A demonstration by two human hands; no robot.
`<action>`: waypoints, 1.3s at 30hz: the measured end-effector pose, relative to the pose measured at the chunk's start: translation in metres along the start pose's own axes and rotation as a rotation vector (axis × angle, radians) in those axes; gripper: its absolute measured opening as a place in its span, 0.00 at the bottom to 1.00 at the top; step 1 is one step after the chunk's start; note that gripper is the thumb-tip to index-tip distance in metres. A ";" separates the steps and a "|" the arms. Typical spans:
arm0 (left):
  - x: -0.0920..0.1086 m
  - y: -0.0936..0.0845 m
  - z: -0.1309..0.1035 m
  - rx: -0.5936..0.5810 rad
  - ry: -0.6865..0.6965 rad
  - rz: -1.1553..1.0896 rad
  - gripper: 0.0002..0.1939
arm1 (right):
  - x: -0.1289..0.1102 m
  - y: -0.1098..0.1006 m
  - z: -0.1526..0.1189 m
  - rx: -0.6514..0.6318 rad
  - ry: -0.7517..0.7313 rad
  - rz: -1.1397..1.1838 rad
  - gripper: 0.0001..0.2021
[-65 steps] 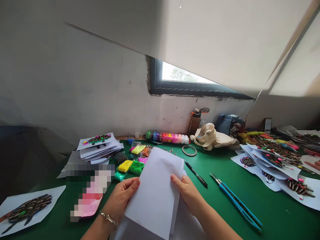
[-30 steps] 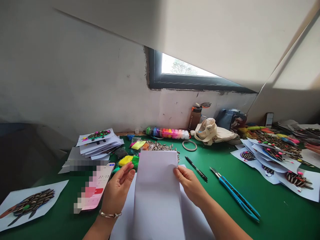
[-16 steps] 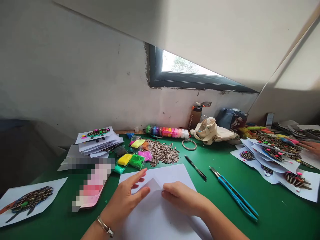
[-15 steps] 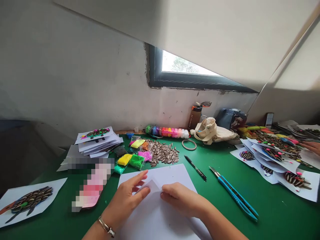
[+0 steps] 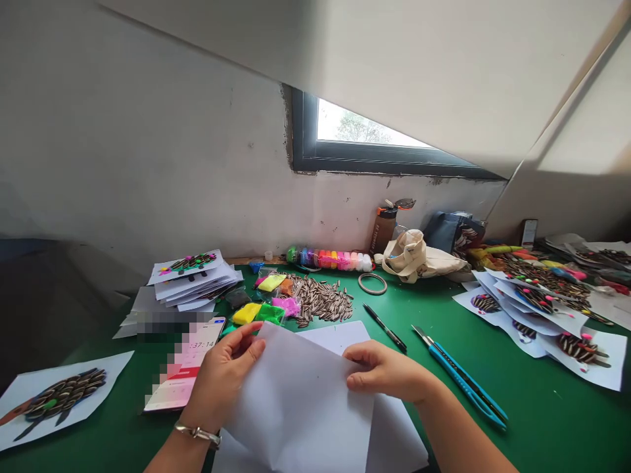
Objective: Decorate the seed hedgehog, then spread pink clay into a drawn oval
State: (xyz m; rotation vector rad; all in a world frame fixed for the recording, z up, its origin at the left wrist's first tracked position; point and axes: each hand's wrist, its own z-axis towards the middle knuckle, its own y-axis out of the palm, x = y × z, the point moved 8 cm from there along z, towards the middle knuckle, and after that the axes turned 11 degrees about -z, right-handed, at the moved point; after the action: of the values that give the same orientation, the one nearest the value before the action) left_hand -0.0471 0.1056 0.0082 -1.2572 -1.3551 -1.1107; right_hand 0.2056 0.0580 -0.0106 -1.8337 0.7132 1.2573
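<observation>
A white sheet of paper [image 5: 310, 401] is raised and tilted in front of me, bending slightly. My left hand [image 5: 224, 368] pinches its upper left corner between thumb and fingers. On its right edge, my right hand [image 5: 389, 371] grips the same sheet, thumb in front. More white paper [image 5: 399, 427] lies underneath on the green table. Beyond it are bags of coloured clay [image 5: 269, 318] and a heap of striped sunflower seeds [image 5: 323, 300]. To the right rest a black pen [image 5: 385, 328] and blue tweezers [image 5: 463, 381].
A phone [image 5: 170, 387] lies left of my hand, near a seed picture [image 5: 64, 401]. Stacked paper pictures [image 5: 192, 282] stand behind it. Further right are more seed pictures [image 5: 547, 315]. Along the wall are a bottle [image 5: 384, 228], a cloth bag [image 5: 419, 257] and a tape ring [image 5: 373, 284].
The sheet has come up off the paper beneath, and my hands have moved apart with it. At the far right, another person's hand has left the view.
</observation>
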 end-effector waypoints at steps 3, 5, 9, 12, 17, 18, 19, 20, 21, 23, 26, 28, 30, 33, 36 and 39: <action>-0.007 0.000 0.000 -0.004 -0.067 -0.160 0.31 | 0.000 -0.011 0.002 0.090 -0.029 0.136 0.14; -0.012 0.004 0.000 -0.017 -0.128 -0.266 0.33 | 0.005 -0.024 0.006 0.275 -0.027 0.230 0.14; -0.014 0.012 -0.002 -0.035 -0.187 -0.347 0.29 | 0.022 -0.038 0.011 0.556 0.021 0.435 0.17; -0.011 0.017 -0.002 -0.066 -0.189 -0.339 0.23 | 0.024 -0.042 0.011 0.634 0.004 0.399 0.18; -0.007 0.016 -0.002 -0.063 -0.176 -0.325 0.21 | 0.011 -0.045 0.006 0.684 -0.058 0.252 0.19; -0.007 0.015 -0.002 -0.054 -0.169 -0.324 0.21 | 0.009 -0.045 0.005 0.690 -0.067 0.252 0.18; -0.007 0.014 -0.002 -0.044 -0.160 -0.327 0.21 | 0.009 -0.045 0.004 0.697 -0.073 0.260 0.18; -0.008 0.012 -0.002 -0.036 -0.149 -0.334 0.21 | 0.009 -0.046 0.003 0.706 -0.078 0.273 0.18; -0.008 0.011 -0.002 -0.030 -0.140 -0.344 0.21 | 0.009 -0.046 0.002 0.716 -0.083 0.288 0.19; -0.010 0.010 -0.002 -0.025 -0.129 -0.370 0.20 | 0.010 -0.047 0.001 0.735 -0.095 0.304 0.19; -0.010 0.009 -0.003 -0.016 -0.114 -0.378 0.19 | 0.009 -0.048 0.000 0.728 -0.111 0.306 0.17; -0.008 0.008 -0.003 -0.003 -0.115 -0.356 0.19 | 0.005 -0.046 0.001 0.680 -0.139 0.331 0.15; -0.006 0.007 -0.004 0.013 -0.127 -0.331 0.20 | 0.000 -0.043 0.003 0.607 -0.165 0.381 0.14; -0.003 0.007 -0.005 0.033 -0.145 -0.314 0.22 | 0.000 -0.040 0.004 0.539 -0.162 0.423 0.14; -0.004 0.009 -0.007 0.013 -0.154 -0.309 0.22 | 0.007 -0.042 0.004 0.562 -0.137 0.411 0.14; -0.007 0.013 -0.007 -0.019 -0.163 -0.322 0.21 | 0.012 -0.045 0.005 0.591 -0.136 0.402 0.17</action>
State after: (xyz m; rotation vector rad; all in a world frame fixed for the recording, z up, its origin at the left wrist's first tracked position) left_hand -0.0340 0.0985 0.0024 -1.1902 -1.7187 -1.2624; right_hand 0.2430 0.0859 -0.0100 -1.1463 1.2629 1.2278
